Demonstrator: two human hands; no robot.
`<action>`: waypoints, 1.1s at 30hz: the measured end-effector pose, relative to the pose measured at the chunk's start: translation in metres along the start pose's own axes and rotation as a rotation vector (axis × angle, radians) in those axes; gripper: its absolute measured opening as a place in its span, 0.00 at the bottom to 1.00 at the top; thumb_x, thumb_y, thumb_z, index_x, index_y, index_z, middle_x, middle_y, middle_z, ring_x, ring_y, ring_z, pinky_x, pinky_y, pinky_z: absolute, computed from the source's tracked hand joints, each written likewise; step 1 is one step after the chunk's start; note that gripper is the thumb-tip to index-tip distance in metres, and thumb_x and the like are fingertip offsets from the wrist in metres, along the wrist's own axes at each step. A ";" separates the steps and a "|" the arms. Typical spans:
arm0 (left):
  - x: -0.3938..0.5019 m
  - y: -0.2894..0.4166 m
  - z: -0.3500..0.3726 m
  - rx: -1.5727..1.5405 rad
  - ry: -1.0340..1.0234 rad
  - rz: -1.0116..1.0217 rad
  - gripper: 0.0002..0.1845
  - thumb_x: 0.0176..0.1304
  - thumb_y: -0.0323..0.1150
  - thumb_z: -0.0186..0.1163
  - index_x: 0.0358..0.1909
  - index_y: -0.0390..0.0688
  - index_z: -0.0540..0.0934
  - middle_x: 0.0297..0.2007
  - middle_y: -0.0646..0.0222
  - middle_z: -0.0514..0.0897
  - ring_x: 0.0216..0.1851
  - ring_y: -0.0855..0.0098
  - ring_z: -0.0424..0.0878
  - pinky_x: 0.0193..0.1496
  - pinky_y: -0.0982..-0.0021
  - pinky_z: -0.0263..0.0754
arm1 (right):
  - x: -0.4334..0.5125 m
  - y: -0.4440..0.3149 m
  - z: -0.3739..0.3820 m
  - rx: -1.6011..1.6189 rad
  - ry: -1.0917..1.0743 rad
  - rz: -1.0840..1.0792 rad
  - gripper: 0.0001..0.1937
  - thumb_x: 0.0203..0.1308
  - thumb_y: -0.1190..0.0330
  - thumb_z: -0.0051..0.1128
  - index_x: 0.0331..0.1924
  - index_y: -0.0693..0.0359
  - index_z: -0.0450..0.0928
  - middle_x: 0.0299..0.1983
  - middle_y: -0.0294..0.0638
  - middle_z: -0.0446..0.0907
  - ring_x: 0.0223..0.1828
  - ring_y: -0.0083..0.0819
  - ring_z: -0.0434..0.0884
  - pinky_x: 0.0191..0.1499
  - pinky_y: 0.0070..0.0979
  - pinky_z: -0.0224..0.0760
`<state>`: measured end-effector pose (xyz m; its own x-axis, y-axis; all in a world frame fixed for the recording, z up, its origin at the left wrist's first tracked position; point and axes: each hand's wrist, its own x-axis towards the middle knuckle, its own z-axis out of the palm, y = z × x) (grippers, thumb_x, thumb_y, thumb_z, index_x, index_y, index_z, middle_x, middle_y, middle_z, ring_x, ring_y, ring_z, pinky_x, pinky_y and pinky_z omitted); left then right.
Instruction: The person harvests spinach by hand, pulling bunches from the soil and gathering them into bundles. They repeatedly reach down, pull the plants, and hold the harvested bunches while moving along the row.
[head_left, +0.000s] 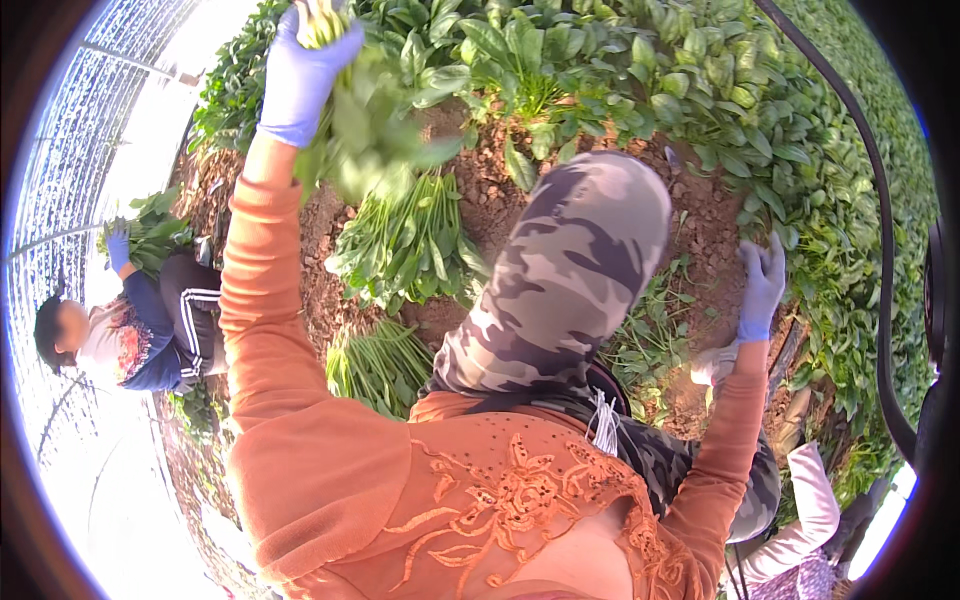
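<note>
At the top left, my left hand, in a blue-violet glove, grips a bunch of leafy greens that look like spinach. The stems are at the hand, and the blurred leaves trail below it. Beneath them a pile of cut greens lies on the soil. A second pile of greens rests closer to my body, partly covered by my sleeve. Over on the right, my gloved right hand is beside the growing plants, with its fingers apart and nothing visible in it.
My camouflage-clad knee rises in the middle, above brown soil. Loose small plants lie right of it. One person crouches at left holding greens; another person's sleeve shows lower right. A black cable curves down the right side.
</note>
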<state>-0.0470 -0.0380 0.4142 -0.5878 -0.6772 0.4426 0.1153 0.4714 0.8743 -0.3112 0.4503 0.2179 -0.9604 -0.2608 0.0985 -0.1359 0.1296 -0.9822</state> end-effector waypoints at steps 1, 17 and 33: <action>-0.002 -0.026 -0.032 0.327 -0.066 -0.132 0.23 0.54 0.26 0.68 0.53 0.39 0.76 0.41 0.70 0.82 0.42 0.78 0.80 0.46 0.76 0.76 | -0.001 0.017 -0.007 -0.055 -0.019 0.024 0.25 0.66 0.76 0.53 0.65 0.71 0.62 0.42 0.45 0.82 0.43 0.27 0.82 0.49 0.24 0.77; -0.166 -0.375 0.014 1.280 -0.209 -0.537 0.50 0.51 0.56 0.67 0.71 0.43 0.56 0.72 0.56 0.56 0.73 0.56 0.55 0.72 0.46 0.46 | -0.036 0.110 -0.029 -0.180 -0.345 0.462 0.15 0.66 0.76 0.53 0.55 0.72 0.72 0.41 0.43 0.82 0.39 0.28 0.83 0.45 0.23 0.78; -0.221 -0.296 0.044 1.489 -0.734 -0.993 0.53 0.59 0.71 0.47 0.76 0.56 0.37 0.76 0.56 0.32 0.76 0.51 0.31 0.69 0.31 0.33 | -0.071 0.151 -0.042 -0.248 -0.339 0.535 0.13 0.65 0.75 0.55 0.52 0.70 0.76 0.43 0.41 0.82 0.41 0.25 0.80 0.47 0.23 0.74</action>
<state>0.0136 -0.0035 0.0486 -0.2192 -0.8181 -0.5317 -0.8554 0.4233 -0.2986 -0.2740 0.5288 0.0696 -0.7873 -0.3797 -0.4858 0.2460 0.5289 -0.8122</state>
